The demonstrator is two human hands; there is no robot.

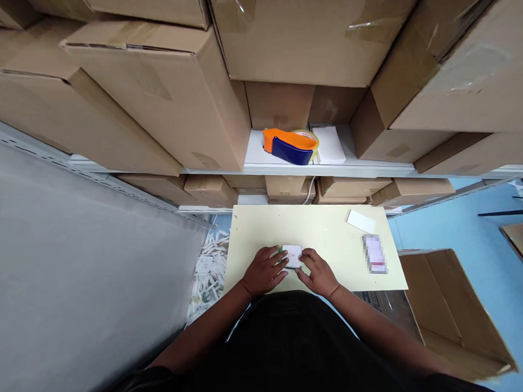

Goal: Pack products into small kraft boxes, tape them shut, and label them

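Note:
A small white box [292, 256] with reddish print on top and a green edge on its left side lies on the pale yellow tabletop [260, 228], close to my body. My left hand [265, 270] grips its left side, with fingertips reaching over the top. On the opposite side, my right hand [319, 273] has its bent fingers and thumb against the right edge. The box is held between both hands. Its underside is hidden.
A white flat piece [361, 221] and a blurred-out phone-like item [375, 254] lie at the table's right. An orange and blue tape dispenser [289, 146] sits on the shelf among cardboard boxes [307, 36]. Paper scraps [210, 269] cover the floor left; an open carton [456, 308] stands right.

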